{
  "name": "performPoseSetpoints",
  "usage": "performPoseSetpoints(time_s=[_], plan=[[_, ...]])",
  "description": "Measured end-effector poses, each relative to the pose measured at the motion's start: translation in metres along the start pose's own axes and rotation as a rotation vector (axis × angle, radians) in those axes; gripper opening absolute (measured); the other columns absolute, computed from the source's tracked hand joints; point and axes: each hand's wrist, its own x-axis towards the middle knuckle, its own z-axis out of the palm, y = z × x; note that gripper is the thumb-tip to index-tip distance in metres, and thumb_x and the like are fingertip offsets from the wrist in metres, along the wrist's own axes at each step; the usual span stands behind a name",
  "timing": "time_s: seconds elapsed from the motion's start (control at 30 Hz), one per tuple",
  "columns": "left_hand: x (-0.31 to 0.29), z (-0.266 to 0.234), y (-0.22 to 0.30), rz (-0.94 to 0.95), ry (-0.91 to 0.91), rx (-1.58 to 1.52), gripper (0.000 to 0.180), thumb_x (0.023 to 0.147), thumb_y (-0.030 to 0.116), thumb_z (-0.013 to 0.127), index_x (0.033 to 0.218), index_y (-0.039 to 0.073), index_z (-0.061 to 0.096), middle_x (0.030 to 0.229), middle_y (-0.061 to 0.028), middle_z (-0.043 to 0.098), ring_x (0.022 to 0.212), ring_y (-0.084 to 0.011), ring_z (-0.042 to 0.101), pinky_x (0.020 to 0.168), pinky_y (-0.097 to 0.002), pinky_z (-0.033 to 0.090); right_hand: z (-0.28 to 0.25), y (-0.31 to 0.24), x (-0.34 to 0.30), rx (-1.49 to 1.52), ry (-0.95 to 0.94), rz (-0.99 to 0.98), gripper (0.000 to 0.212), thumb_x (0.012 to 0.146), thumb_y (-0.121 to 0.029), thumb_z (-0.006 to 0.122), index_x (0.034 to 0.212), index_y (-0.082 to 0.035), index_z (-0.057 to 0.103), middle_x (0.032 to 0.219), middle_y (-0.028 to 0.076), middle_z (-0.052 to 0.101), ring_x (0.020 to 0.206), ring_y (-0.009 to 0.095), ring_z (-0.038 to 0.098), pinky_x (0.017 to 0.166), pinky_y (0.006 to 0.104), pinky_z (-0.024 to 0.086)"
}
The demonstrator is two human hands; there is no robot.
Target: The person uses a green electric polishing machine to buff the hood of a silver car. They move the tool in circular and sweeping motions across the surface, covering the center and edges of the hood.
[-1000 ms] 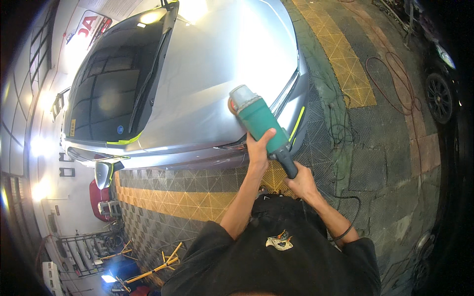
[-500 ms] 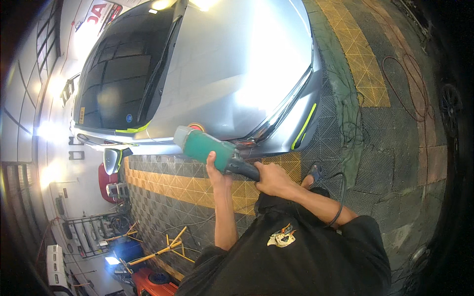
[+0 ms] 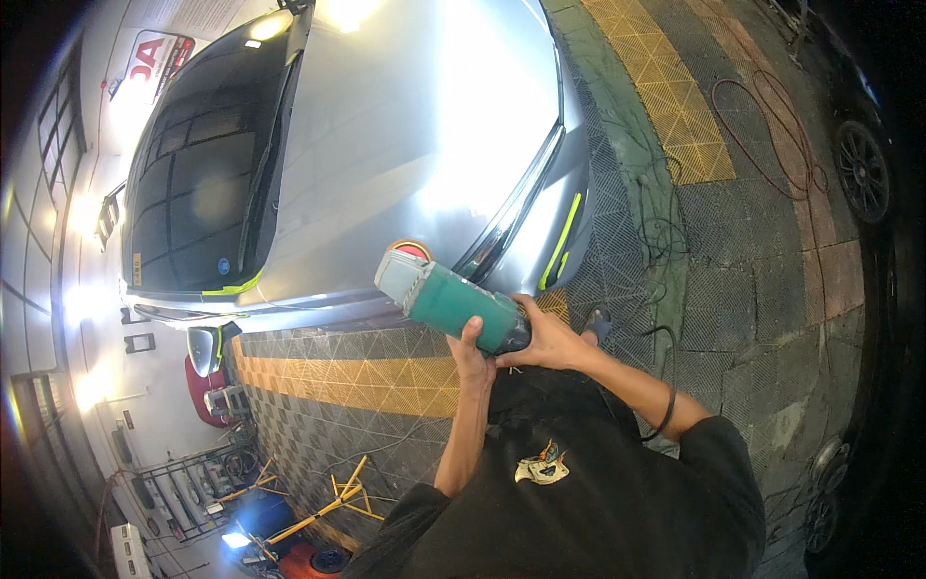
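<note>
In the head view, the green power tool (image 3: 463, 307) sits at the middle of the frame, its grey head tipped to the upper left beside the near edge of the silver bonnet (image 3: 376, 164). Your left hand (image 3: 472, 351) has its grip around the tool's body, thumb along the side; your right hand (image 3: 548, 338) is clasped about the dark rear end, its fingers partly hidden. The red-rimmed disc (image 3: 410, 249) shows past the head, but you cannot tell here whether it touches the paint. To do this well, you would probably want the disc flat to the panel, the weight shared evenly between both hands, and the power cord (image 3: 673, 374), looping by your right forearm at right of centre, kept clear of the disc. Counting up, you have one tool, one disc, one cord at your arm, one bonnet, one windscreen (image 3: 198, 198) at upper left, one side mirror (image 3: 203, 349) left of centre, and at least three pieces of yellow-green tape (image 3: 559, 241).
</note>
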Motion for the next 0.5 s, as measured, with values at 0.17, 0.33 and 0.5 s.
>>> performPoseSetpoints(time_s=[0.17, 0.33, 0.5], plan=[[0.005, -0.003, -0.018, -0.001, -0.016, 0.09, 0.067, 0.083, 0.026, 0.079, 0.138, 0.0, 0.05, 0.122, -0.0125, 0.061, 0.113, -0.027, 0.064, 0.101, -0.0445, 0.055, 0.009, 0.019, -0.006, -0.084, 0.084, -0.038, 0.11, 0.07, -0.032, 0.094, 0.154, -0.001, 0.031, 0.107, 0.034, 0.07, 0.103, 0.05, 0.071, 0.09, 0.0505, 0.057], [0.023, 0.011, -0.033, -0.03, -0.104, 0.034, 0.068, 0.082, 0.015, 0.084, 0.139, 0.001, 0.049, 0.124, -0.0111, 0.061, 0.113, -0.0244, 0.064, 0.1, -0.0414, 0.054, 0.0, 0.024, -0.003, -0.151, 0.219, 0.069, 0.098, 0.072, -0.021, 0.088, 0.151, -0.003, 0.033, 0.096, 0.034, 0.072, 0.095, 0.053, 0.071, 0.086, 0.053, 0.058], [0.053, 0.043, -0.04, 0.007, -0.084, 0.171, 0.064, 0.083, 0.022, 0.081, 0.137, 0.001, 0.052, 0.121, -0.0109, 0.062, 0.111, -0.0247, 0.065, 0.099, -0.0419, 0.055, -0.026, 0.011, 0.005, -0.103, 0.308, 0.127, 0.093, 0.071, -0.014, 0.085, 0.15, -0.002, 0.036, 0.098, 0.035, 0.072, 0.097, 0.054, 0.071, 0.088, 0.0539, 0.058]])
